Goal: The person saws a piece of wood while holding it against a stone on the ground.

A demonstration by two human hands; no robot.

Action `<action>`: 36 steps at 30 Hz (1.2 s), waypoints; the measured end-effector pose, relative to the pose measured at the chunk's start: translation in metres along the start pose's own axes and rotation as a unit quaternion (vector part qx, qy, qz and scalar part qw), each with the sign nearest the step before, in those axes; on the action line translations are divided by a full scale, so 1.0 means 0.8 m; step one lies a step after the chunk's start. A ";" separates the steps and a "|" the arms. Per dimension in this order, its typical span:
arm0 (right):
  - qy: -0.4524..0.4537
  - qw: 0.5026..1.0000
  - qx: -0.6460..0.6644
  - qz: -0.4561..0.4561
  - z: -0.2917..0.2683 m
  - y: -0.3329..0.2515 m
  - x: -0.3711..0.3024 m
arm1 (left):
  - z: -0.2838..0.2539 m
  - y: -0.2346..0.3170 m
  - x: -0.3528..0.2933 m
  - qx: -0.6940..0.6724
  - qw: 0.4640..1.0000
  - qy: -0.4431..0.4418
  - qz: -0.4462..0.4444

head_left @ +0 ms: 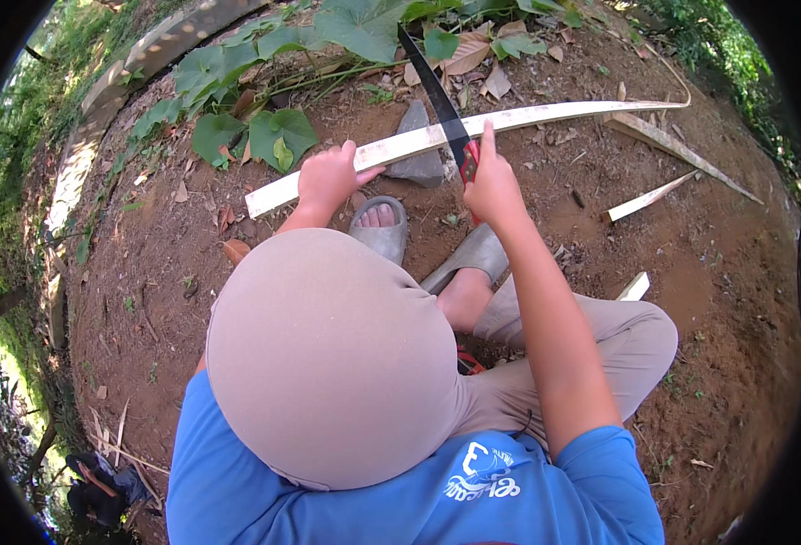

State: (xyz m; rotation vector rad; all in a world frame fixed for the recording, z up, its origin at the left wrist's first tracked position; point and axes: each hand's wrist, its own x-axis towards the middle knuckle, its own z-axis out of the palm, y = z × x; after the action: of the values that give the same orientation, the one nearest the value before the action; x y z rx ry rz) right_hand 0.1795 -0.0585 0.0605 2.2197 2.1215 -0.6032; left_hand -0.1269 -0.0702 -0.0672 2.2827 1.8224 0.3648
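A long pale wooden strip lies crosswise in front of me over a grey stone. My left hand is closed around the strip near its left end. In my right hand is a hand saw with a dark blade and a red handle. Its blade crosses the strip just right of the stone, pointing away from me. My right index finger stretches forward beside the blade while the other fingers wrap the handle. Whether the teeth have cut into the wood cannot be made out.
Offcut pieces of wood lie on the brown soil to the right. Broad-leaved vines spread at the far side. A curved concrete edge runs along the far left. My sandalled feet are below the strip. Another person is at the lower left.
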 end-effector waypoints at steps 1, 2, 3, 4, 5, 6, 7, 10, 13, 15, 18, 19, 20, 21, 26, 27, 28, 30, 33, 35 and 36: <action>0.028 0.999 0.025 0.024 -0.001 0.008 -0.012 | 0.000 0.000 0.000 0.003 1.000 -0.002 -0.005; 0.019 0.997 0.037 0.065 -0.003 0.016 -0.024 | 0.000 0.000 -0.002 -0.006 1.000 0.005 -0.005; -0.008 0.995 0.056 0.078 -0.005 0.023 -0.035 | 0.000 0.000 -0.003 -0.011 1.000 0.008 -0.005; -0.035 0.993 0.068 0.094 -0.008 0.029 -0.044 | 0.000 -0.001 -0.005 -0.013 1.000 0.012 -0.007; -0.019 0.993 0.077 0.092 -0.012 0.033 -0.051 | 0.000 -0.001 -0.005 -0.014 1.000 0.015 -0.008; 0.016 0.992 0.087 0.087 -0.016 0.036 -0.057 | 0.000 -0.001 -0.006 -0.014 1.000 0.018 -0.011; 0.047 0.990 0.100 0.085 -0.022 0.039 -0.059 | -0.001 -0.001 -0.005 -0.013 1.000 0.021 -0.011; 0.087 0.965 0.216 0.122 -0.045 0.041 -0.058 | -0.003 0.000 -0.003 -0.019 1.000 0.016 -0.015; 0.119 0.919 0.350 0.135 -0.072 0.040 -0.048 | -0.004 0.000 -0.003 -0.025 0.999 0.010 -0.020; 0.149 0.928 0.328 0.092 -0.087 0.037 -0.042 | -0.006 0.000 -0.004 -0.033 0.999 0.018 -0.014; 0.055 0.877 0.467 0.099 -0.085 0.030 -0.041 | -0.008 0.000 -0.002 -0.023 1.000 0.018 -0.007; 0.028 0.851 0.519 0.081 -0.079 0.029 -0.044 | -0.009 0.000 -0.001 -0.024 1.000 0.018 -0.008; -0.014 0.841 0.536 0.071 -0.068 0.027 -0.048 | -0.009 -0.001 0.001 -0.027 0.999 0.016 -0.009; -0.053 0.837 0.540 0.075 -0.055 0.027 -0.055 | -0.010 0.000 0.002 -0.031 0.999 0.005 -0.010; -0.040 0.912 0.406 0.043 0.015 0.029 -0.080 | -0.012 0.000 0.012 -0.025 1.000 -0.005 0.000; -0.025 0.905 0.423 0.034 0.024 0.029 -0.081 | -0.012 0.001 0.012 -0.025 1.000 -0.013 -0.002; -0.017 0.904 0.424 0.050 0.031 0.030 -0.080 | -0.011 0.002 0.011 -0.023 0.999 -0.024 -0.005; 0.018 0.887 0.458 0.052 0.039 0.029 -0.077 | -0.011 0.003 0.010 -0.015 0.998 -0.050 -0.028; 0.043 0.909 0.411 0.048 0.040 0.024 -0.074 | -0.012 0.002 0.008 -0.038 0.999 -0.016 -0.010; 0.038 0.916 0.396 0.043 0.041 0.020 -0.071 | -0.013 0.000 0.008 -0.038 0.999 -0.008 -0.006; 0.034 0.923 0.379 0.054 0.042 0.019 -0.069 | -0.013 -0.001 0.009 -0.038 0.999 -0.006 -0.006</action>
State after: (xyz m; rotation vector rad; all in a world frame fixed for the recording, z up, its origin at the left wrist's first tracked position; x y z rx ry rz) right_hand 0.1847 -0.1217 0.0415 2.6970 1.9814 -1.5798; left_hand -0.1295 -0.0627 -0.0569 2.2187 1.7843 0.4094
